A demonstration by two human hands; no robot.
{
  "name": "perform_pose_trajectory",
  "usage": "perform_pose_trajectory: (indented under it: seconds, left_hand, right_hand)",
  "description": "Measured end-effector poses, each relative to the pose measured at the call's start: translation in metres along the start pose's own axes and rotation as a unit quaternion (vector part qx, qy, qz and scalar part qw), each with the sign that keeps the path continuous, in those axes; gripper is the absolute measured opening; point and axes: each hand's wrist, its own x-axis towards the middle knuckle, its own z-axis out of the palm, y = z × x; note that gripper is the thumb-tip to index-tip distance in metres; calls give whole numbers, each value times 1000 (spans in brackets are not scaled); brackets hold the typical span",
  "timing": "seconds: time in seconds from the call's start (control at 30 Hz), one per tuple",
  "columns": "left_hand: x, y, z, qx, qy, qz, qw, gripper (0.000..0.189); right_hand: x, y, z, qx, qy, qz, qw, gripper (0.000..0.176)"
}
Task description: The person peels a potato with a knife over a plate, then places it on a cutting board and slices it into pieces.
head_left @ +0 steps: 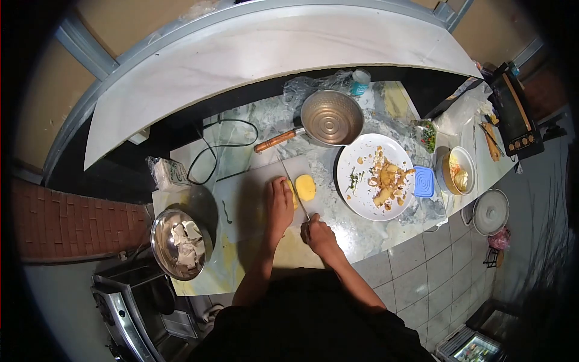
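My right hand [319, 236] is wrapped round the handle of a knife [292, 184], whose blade points away from me over the cutting board [248, 205]. Fingers bent, my left hand [280, 207] holds a peeled yellow potato [294, 194] against the board, just left of the blade. Most of that potato is hidden by the hand and knife. To the right of the blade lies a cut potato slice [306, 187], flat face up.
A white plate [395, 208] with peelings and a saucepan [332, 117] stand to the right and behind. A steel bowl [158, 244] of pale pieces sits at the left edge. A blue lid [424, 181] and a tub [469, 158] are further right. A black cable [211, 148] curls behind the board.
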Motion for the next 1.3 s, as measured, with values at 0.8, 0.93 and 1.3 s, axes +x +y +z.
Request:
perform_pose_trajectory:
  seconds: [0.8, 0.93, 1.3]
  left_hand:
    - [-9, -5, -1, 7, -6, 21, 1000, 32]
    - [-9, -7, -1, -4, -16, 27, 1000, 34]
    - [-12, -3, -7, 30, -68, 52, 996, 50]
  right_hand:
    - [-9, -5, -3, 53, 87, -91, 991, 22]
    - [-11, -14, -12, 76, 85, -78, 990, 23]
    - [-8, -15, -9, 86, 82, -62, 991, 22]
